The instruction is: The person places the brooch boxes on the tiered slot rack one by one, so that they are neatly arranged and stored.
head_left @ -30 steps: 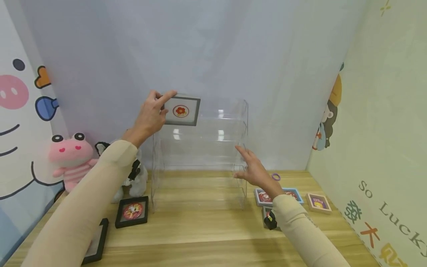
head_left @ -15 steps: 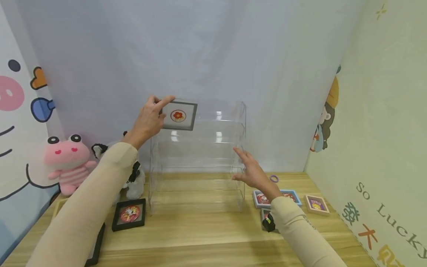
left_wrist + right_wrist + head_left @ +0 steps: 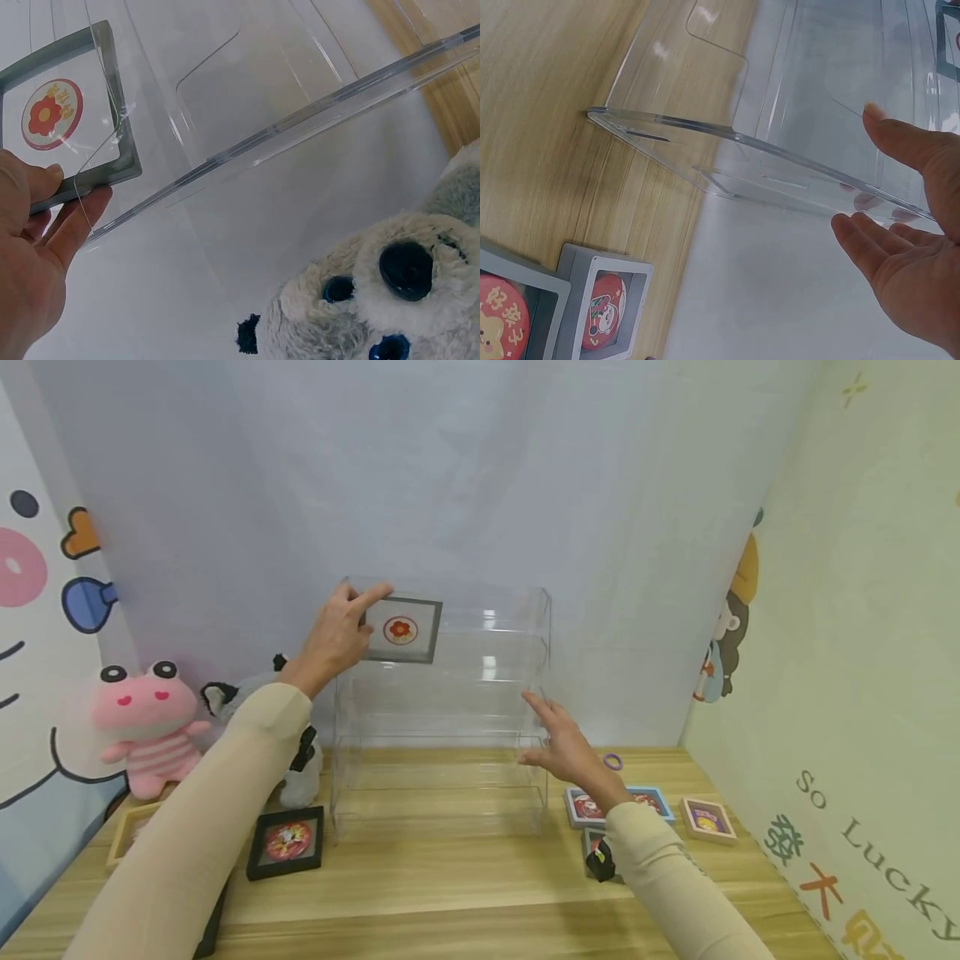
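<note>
One square grey frame (image 3: 423, 639), white inside with a round red flower badge (image 3: 401, 629), is held at the upper left of the tiered clear acrylic rack (image 3: 480, 672); whether its lower edge rests on the rack cannot be told. The left hand (image 3: 335, 631) pinches the frame's left side between thumb and fingers. At the rack's clear right side panel (image 3: 810, 161), the right hand (image 3: 566, 747) is spread, thumb well apart from the fingers; contact with the panel is unclear.

Just left of the rack's foot lies a black square frame with a round red picture (image 3: 287, 842). Farther left, partly behind the cream left sleeve (image 3: 180, 835), is a pale wooden frame (image 3: 133, 828). A grey-and-white plush animal (image 3: 302, 781) is near the rack on that side, with a pink plush toy with a striped body (image 3: 153, 727) beyond it. Right of the rack lie a purple ring (image 3: 612, 762), a light-blue frame (image 3: 666, 806) and, farther out, a beige frame with a purple picture (image 3: 708, 821). The rack stands on a wood-grain bench (image 3: 435, 902).
</note>
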{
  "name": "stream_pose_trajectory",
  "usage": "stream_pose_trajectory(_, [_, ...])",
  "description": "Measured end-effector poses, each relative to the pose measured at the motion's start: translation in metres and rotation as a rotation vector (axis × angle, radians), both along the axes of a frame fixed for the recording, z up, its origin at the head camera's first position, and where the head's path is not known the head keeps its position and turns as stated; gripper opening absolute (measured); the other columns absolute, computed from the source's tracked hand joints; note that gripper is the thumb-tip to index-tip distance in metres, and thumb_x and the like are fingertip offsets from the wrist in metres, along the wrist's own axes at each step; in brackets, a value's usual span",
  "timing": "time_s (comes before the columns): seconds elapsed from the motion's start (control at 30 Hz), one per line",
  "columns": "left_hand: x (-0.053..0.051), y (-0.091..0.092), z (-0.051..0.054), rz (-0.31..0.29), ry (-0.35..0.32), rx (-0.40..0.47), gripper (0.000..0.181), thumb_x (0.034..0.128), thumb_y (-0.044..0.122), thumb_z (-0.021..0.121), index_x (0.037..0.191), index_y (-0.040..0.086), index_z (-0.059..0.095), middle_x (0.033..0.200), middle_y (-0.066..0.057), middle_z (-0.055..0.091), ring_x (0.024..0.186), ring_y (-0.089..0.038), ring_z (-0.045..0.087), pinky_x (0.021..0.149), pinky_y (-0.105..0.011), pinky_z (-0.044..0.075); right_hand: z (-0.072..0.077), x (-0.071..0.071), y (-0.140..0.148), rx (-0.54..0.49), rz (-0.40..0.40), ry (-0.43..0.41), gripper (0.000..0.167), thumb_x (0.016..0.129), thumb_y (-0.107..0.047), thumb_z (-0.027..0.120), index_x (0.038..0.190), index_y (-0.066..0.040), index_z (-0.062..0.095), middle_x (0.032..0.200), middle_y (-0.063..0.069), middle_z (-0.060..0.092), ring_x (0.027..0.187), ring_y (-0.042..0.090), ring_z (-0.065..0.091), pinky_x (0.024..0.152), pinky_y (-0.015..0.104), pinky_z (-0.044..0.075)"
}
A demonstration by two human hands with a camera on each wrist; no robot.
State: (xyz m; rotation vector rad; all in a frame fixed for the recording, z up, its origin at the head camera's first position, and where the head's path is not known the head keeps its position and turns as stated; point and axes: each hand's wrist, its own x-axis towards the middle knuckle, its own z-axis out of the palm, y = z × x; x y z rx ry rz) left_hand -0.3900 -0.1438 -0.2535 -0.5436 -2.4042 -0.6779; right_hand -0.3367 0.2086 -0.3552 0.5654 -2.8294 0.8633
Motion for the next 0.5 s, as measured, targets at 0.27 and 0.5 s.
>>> stream_pose_trajectory(0.27, [0.0011, -0.0013, -0.0002, 0.008, -0.036, -0.026, 0.059, 0.0919, -0.008, 0.062, 0.145, 0.015, 0.051, 0.109, -0.024, 0.049, 0.077, -0.033, 0.050, 0.063, -0.042, 0.041, -0.0029, -0.0026, -0.0002, -0.005, 0.002, 0.000, 0.100, 0.079, -0.014, 0.085, 0.159, -0.021, 0.025, 0.159, 0.029, 0.024, 0.136, 0.051, 0.041, 0.105, 0.068, 0.038])
stream_pose_trajectory(0.5, [0.0031, -0.0006, 0.0005, 0.016, -0.063, -0.039, 0.060, 0.0915, -0.007, 0.063, 0.147, 0.013, 0.049, 0.106, -0.025, 0.050, 0.077, -0.033, 0.048, 0.064, -0.043, 0.042, -0.0019, -0.0006, 0.0008, 0.000, 0.002, -0.008, 0.101, 0.079, -0.017, 0.085, 0.159, -0.021, 0.024, 0.160, 0.030, 0.022, 0.140, 0.053, 0.035, 0.106, 0.070, 0.036])
